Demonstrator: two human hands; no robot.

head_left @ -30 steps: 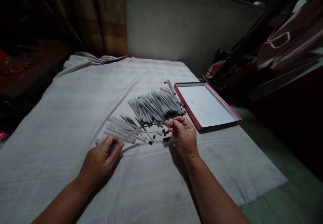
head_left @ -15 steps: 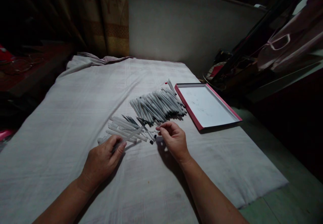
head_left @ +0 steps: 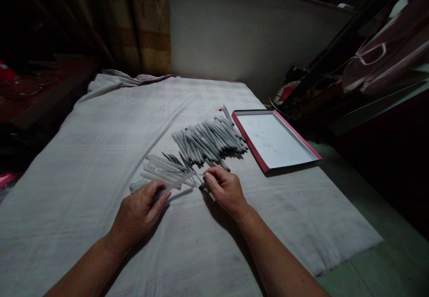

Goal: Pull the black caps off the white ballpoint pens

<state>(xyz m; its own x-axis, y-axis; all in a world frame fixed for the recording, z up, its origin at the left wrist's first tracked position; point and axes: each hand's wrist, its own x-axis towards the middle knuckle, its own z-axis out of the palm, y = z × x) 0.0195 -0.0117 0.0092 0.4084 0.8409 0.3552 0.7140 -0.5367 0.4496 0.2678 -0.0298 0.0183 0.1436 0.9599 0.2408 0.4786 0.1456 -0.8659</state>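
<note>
My left hand [head_left: 140,205] is closed around a translucent white pen barrel [head_left: 182,180], which points up and to the right. My right hand [head_left: 226,187] pinches a small, thin pale piece at the far end of that barrel; its kind is too small to make out. Under and behind the barrel lie loose pen barrels [head_left: 156,166] and several dark, thin refills [head_left: 172,157]. Black pen caps [head_left: 202,186] show close to my right fingertips, partly hidden. Farther back is a heap of pens [head_left: 209,140] with black ends.
A shallow pink-edged box lid [head_left: 256,152] with a white inside lies right of the heap. A pale sheet [head_left: 110,154] covers the surface. Beyond stand a wall [head_left: 214,38] and a curtain [head_left: 152,29]; hanging cloth [head_left: 385,60] is at right.
My right hand has moved slightly left and down, bringing the pinched piece to the barrel's end. My left hand has shifted slightly right with the barrel. A pen now shows behind my right hand.
</note>
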